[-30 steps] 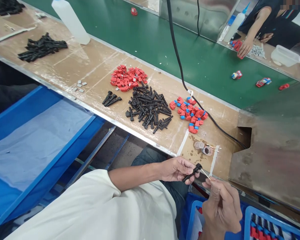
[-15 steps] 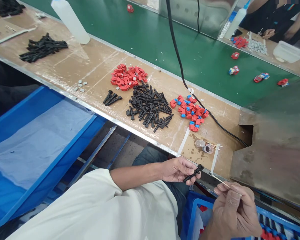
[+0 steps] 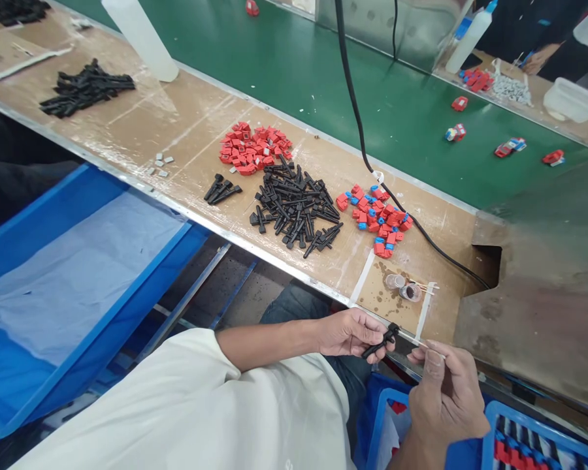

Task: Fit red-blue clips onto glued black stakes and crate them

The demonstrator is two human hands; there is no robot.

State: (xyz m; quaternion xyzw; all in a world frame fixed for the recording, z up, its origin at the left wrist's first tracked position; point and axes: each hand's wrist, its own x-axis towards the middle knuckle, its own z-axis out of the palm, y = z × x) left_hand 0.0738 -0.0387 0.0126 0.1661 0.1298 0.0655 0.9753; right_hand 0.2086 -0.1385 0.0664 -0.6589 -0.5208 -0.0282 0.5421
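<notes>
My left hand (image 3: 349, 333) is closed on a small black plastic part (image 3: 382, 341), held below the bench's front edge. My right hand (image 3: 443, 391) pinches a thin wooden stick (image 3: 424, 346) whose tip points toward the black part. On the bench beyond lie a pile of black parts (image 3: 296, 205), a pile of red pieces (image 3: 252, 149), and a pile of red-and-blue pieces (image 3: 376, 215). Two small cups (image 3: 402, 287) with sticks resting across them stand inside a taped square just above my hands.
A green conveyor belt (image 3: 323, 72) carries several red-and-blue toys (image 3: 509, 147). A black cable (image 3: 362, 150) crosses the bench. A blue bin (image 3: 68, 281) sits at left; blue crates (image 3: 534, 437) at lower right. A white bottle (image 3: 142, 39) and more black parts (image 3: 85, 88) are far left. Another person's hand (image 3: 539, 60) works across the belt.
My right hand drew the stick away to the right from the black part, then brought it back toward it. My left hand stayed almost still. The toys on the belt drifted left.
</notes>
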